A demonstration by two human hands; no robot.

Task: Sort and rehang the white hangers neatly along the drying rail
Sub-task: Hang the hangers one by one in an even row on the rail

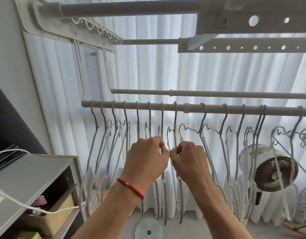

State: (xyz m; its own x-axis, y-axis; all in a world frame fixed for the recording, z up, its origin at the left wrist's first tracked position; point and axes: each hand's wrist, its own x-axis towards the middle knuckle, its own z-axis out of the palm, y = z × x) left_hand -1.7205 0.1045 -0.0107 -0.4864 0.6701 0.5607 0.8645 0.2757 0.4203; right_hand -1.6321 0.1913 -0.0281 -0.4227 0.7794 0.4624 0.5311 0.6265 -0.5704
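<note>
Below the rail (217, 110), left hand (147, 157) pinches one hanger (162, 118); at its 3 o'clock, right hand (190, 161) pinches the next hanger (175, 118).

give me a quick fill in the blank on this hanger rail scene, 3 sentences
1. Both hands pinch white hangers hooked on the drying ____.
2. The left hand wears a ____ bracelet at its wrist; the right hand wears none.
3. Behind the hangers at the right stands a round ____.

Missing words: rail; red; fan
</note>
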